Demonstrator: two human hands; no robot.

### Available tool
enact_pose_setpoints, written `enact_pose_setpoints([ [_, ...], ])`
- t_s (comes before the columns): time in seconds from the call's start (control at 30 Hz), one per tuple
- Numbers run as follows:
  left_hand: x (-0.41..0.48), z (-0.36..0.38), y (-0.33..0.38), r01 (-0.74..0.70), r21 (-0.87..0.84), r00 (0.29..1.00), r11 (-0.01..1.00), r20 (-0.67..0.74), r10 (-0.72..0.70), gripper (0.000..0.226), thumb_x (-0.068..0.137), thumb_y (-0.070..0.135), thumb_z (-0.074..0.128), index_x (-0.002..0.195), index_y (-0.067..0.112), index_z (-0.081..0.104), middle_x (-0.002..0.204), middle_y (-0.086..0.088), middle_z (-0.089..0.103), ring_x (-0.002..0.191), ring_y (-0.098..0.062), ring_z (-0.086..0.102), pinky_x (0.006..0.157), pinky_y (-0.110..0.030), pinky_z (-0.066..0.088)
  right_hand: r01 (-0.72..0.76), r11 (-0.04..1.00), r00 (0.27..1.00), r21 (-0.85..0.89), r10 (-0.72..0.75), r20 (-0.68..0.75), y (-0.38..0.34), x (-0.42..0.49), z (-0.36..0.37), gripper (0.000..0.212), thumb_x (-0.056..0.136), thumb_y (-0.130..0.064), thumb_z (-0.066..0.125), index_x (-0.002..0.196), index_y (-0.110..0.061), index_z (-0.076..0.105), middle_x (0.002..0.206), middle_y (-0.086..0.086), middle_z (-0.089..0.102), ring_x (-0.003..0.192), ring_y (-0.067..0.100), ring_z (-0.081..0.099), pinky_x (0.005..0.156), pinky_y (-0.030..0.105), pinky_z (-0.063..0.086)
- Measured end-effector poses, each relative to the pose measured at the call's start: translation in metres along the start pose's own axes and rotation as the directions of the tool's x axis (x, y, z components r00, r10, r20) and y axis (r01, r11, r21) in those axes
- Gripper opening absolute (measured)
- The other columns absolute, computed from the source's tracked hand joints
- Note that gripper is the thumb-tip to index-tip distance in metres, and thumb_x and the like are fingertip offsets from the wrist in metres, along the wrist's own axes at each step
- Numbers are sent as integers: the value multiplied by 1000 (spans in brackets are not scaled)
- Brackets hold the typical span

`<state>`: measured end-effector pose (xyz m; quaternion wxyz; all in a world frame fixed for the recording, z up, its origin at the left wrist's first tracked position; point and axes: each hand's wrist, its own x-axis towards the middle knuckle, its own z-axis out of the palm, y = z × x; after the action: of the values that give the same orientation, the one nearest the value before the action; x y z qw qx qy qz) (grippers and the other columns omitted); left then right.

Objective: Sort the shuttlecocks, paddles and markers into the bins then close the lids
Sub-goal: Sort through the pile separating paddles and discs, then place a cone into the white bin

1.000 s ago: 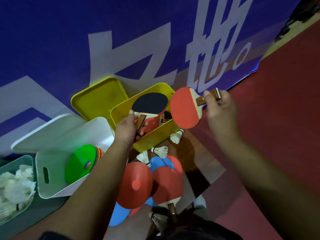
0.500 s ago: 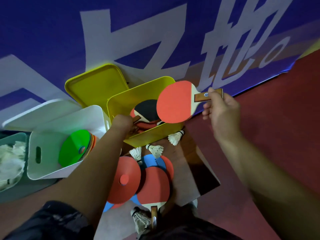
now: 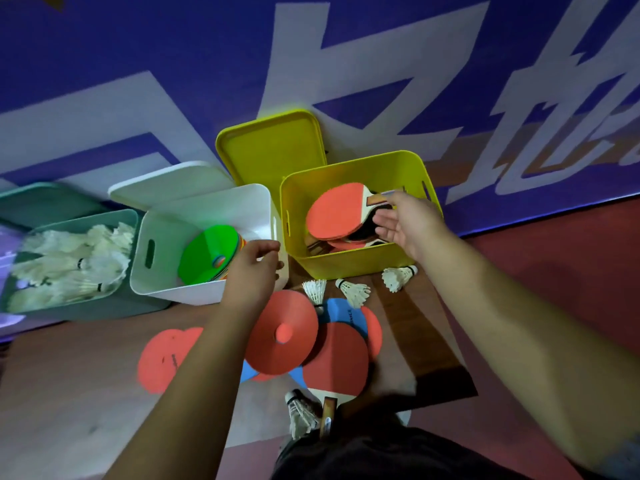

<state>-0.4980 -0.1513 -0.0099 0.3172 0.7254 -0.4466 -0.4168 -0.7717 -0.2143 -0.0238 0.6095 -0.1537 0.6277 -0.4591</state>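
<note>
Right hand (image 3: 405, 225) hovers with fingers spread over the yellow bin (image 3: 356, 263), thumb at the handle of the red paddle (image 3: 337, 213) lying atop the stack inside; touching or just clear, I cannot tell. Left hand (image 3: 254, 268) hangs loosely curled and empty at the white bin (image 3: 162, 237). Paddle-sorting, I'd say, and next comes a low reach for the floor paddle (image 3: 334, 356), lying against a red marker disc (image 3: 282, 332).

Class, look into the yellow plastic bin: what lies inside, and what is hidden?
A red-faced table tennis paddle lies on top of other paddles, one black-faced, in the yellow plastic bin. The right hand covers the top paddle's handle; the bin's floor is hidden.
</note>
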Motion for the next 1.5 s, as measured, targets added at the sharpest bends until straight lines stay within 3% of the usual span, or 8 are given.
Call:
enact_pose_setpoints([
  [0.17,-9,-19,-36,70,-75,996,995,-44,-73,19,102,9,53,109,14,71,113,-7,73,82,-21,74,73,-38,57,9,996,1000,-90,-7,29,14,-2,9,22,105,-21,54,124,-10,58,120,9,71,90,20,77,85,43,62],
  [0.5,-40,-29,-104,209,-42,970,977,-120,-213,12,92,17,61,91,21,72,88,-4,75,85,-29,72,82,-47,60,229,893,960,-387,-142,240,66,-63,29,14,101,-19,56,99,-20,70,75,-3,75,62,12,63,54,29,50],
  [0.63,-57,-32,-140,281,-1,937,960,-214,-275,20,89,14,63,72,18,54,65,8,56,63,-10,51,65,-31,47,242,852,940,-465,-87,330,103,-79,36,15,101,-18,56,100,-16,70,75,0,75,59,12,60,52,28,47],
  [0.73,-63,-39,-169,409,-48,881,911,-237,-408,24,90,17,72,108,11,57,96,-2,62,90,-24,60,73,-33,46,165,843,954,-513,-5,299,133,-85,37,16,103,-15,53,99,-13,69,71,0,71,57,13,57,49,27,46],
  [0.93,-56,-52,-205,513,-53,857,857,-13,-514,15,88,20,70,99,14,62,106,-22,71,88,-36,70,74,-45,58,-20,741,967,-672,186,176,197,-90,33,15,105,-21,51,104,-16,65,98,6,77,71,19,66,60,32,52],
  [1.07,-50,-46,-211,526,-145,848,838,168,-503,24,100,16,66,123,8,62,108,-21,74,83,-32,75,62,-36,60,-75,684,963,-725,240,126,219,-96,50,17,105,-24,57,115,-13,65,105,10,74,79,24,73,70,40,60],
  [1.23,-47,-47,-233,495,-133,862,859,200,-465,18,100,12,65,116,4,67,93,-17,79,75,-31,79,69,-41,63,-70,682,979,-728,186,79,239,-99,73,31,99,-28,65,128,-17,61,94,7,79,77,25,80,69,44,66],
  [1.5,-54,-97,-240,484,-316,864,816,321,-388,12,92,5,68,90,13,61,78,-16,70,64,-25,67,72,-39,52,-56,745,997,-665,71,-4,243,-129,105,3,105,-21,58,105,-22,55,91,12,73,79,27,75,76,48,63],
])
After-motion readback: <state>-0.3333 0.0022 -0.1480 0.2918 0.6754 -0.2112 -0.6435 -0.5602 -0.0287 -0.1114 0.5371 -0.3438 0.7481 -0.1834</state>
